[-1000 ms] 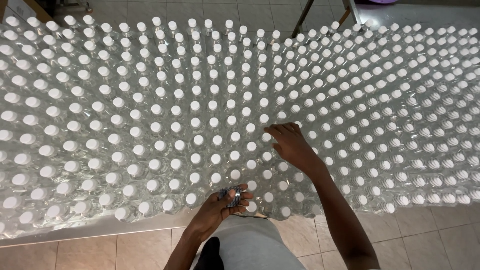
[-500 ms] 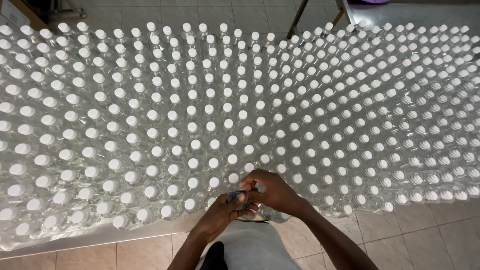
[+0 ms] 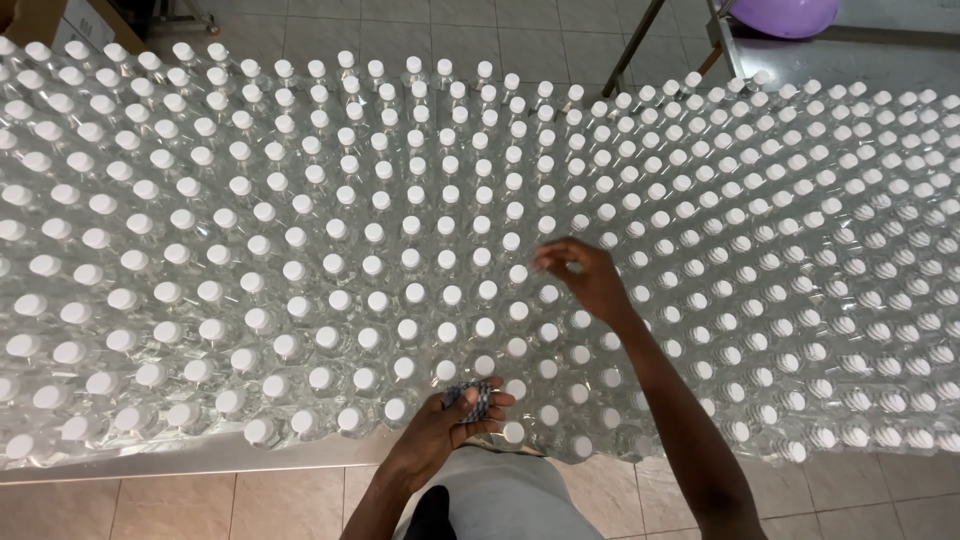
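- White caps everywhere: clear plastic bottles (image 3: pixel 300 240) stand packed cap to cap in one huge field that fills my table (image 3: pixel 200 462) from edge to edge.
- My left hand (image 3: pixel 445 425) sits at the near edge, fingers curled round a small dark bundle (image 3: pixel 472 398) of ring-like pieces. It looks like a stack of seals or bands, but it is too small for me to tell.
- That bundle hovers right over the front rows, just beside the capped bottle (image 3: pixel 513 432) nearest my body.
- My right hand (image 3: pixel 585 275) reaches further in, over the middle rows. Thumb and fingertips are pinched narrow above a cap, and whether a piece sits between them I cannot tell.
- Progress, as I judge it: every bottle I can see already wears its white cap, so capping looks done across the whole field.
- What I cannot make out is which necks already carry a dark piece. None shows clearly on any bottle, near or far.
- So by my reckoning I am at the early end, with my hands working one small patch near the front centre and the great spread left and right apparently untouched.
- Beyond the far edge, tiled floor (image 3: pixel 480 30), a metal frame leg (image 3: pixel 640 45) and a purple round thing (image 3: pixel 780 15).
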